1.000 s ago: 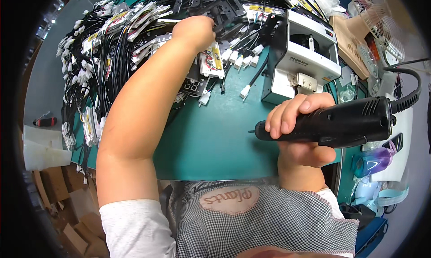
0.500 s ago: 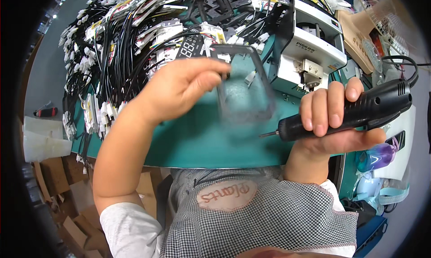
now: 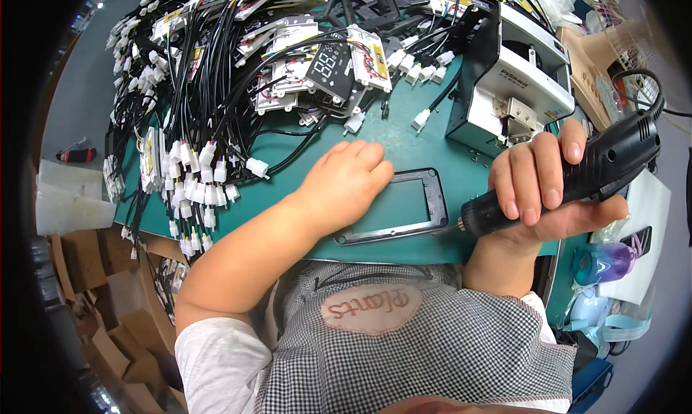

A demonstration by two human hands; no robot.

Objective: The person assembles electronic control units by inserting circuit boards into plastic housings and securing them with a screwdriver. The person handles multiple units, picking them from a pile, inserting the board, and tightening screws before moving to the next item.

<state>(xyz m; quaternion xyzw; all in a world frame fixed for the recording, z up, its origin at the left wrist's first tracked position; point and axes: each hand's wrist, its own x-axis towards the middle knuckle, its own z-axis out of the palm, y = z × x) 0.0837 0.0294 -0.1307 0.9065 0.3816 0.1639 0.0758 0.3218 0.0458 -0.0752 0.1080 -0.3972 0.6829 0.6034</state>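
Note:
A black rectangular plastic frame (image 3: 435, 196) lies on the green mat close to the front edge. My left hand (image 3: 346, 183) is closed at its left end, with the fingers curled down and their tips hidden. In my right hand (image 3: 537, 183) is a black corded electric screwdriver (image 3: 602, 162), gripped by its body. The screwdriver's nose points left, and its bit comes close to the frame's lower right corner; whether they touch I cannot tell.
Behind stands a white and black screw feeder machine (image 3: 515, 75), with small screws by its base. Circuit modules (image 3: 371, 57) with black cables and white connectors (image 3: 194, 176) pile up on the left. Farther right are a purple-blue bottle (image 3: 605, 261) and a phone (image 3: 638, 241).
My left hand has brought the frame down and nearer to me, from raised and upright to lying on the mat. The screwdriver has shifted slightly, its bit now at the frame's corner.

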